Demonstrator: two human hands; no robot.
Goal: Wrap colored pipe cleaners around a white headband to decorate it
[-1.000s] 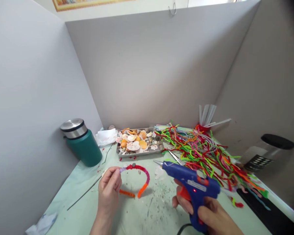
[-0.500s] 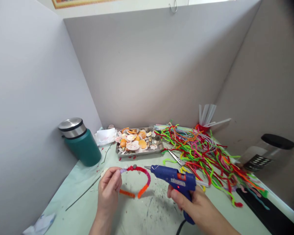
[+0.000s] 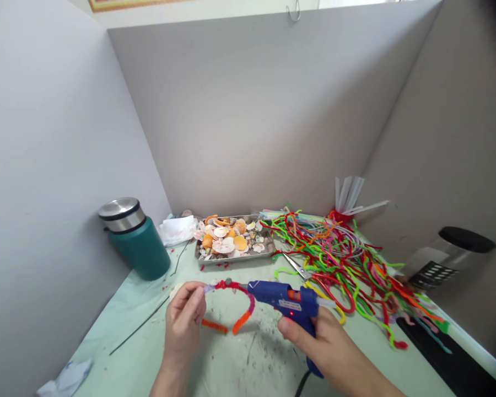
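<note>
My left hand [image 3: 184, 321] pinches the purple end of a headband [image 3: 236, 307] wrapped in red, pink and orange pipe cleaner, standing arched on the table. My right hand [image 3: 322, 341] grips a blue hot glue gun [image 3: 287, 300] with a small red light on its side. The gun's nozzle touches the top of the headband, close to a small grey piece stuck there.
A metal tray of seashells [image 3: 230, 242] sits behind the headband. A large heap of coloured pipe cleaners [image 3: 343, 256] and scissors [image 3: 296, 266] lie to the right. A green flask [image 3: 134, 238] stands left. White glue sticks [image 3: 349, 194] stand in a red cup. Grey partition walls enclose the table.
My right hand has brought the glue gun leftward and down, from beside the pipe cleaners to the top of the headband. My left hand has kept its hold.
</note>
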